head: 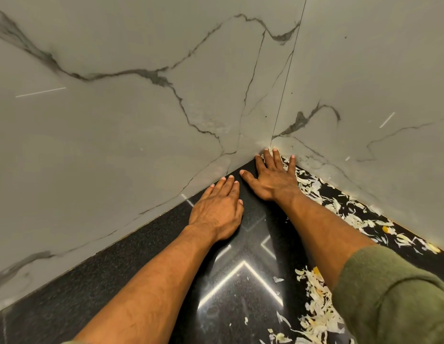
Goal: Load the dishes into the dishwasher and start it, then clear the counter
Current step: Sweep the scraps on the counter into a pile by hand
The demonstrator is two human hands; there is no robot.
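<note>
Peelings [345,212] lie strewn along the right wall's foot on the black surface [146,264], from the corner back toward the sleeve. Both hands lie flat, fingers straight, holding nothing: right hand [273,180] reaches the corner beside them, nearer; left hand [217,212] rests just left.

Grey marble-veined walls [141,115] meet in a corner. A green sleeve [394,294] shows at lower right. Strip lights reflect as bright lines.
</note>
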